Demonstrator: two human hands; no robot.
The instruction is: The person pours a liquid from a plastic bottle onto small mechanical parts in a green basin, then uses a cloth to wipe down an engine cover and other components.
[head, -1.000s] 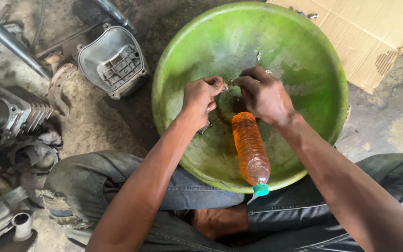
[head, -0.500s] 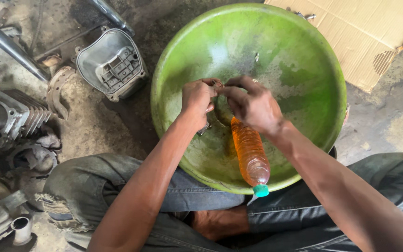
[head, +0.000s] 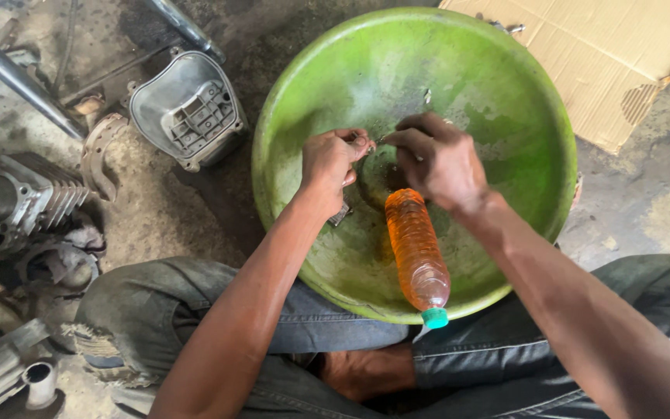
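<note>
My left hand (head: 330, 163) and my right hand (head: 439, 161) meet over the middle of a large green basin (head: 505, 93) that rests against my knees. Both pinch a small metal part (head: 376, 141) between their fingertips; the part is mostly hidden by the fingers. A plastic bottle of orange liquid (head: 416, 250) with a green cap lies in the basin just below my right hand, cap toward me. A small metal piece (head: 340, 215) lies in the basin under my left wrist.
Engine parts lie on the dirty concrete floor at left: a grey cover (head: 188, 105), a finned cylinder (head: 21, 194), a metal tube (head: 13, 70). Flattened cardboard (head: 606, 54) lies at upper right, beyond the basin.
My right hand slid left over my left hand's fingertips, then drew back to the right. The left hand and the bottle stayed in place.
</note>
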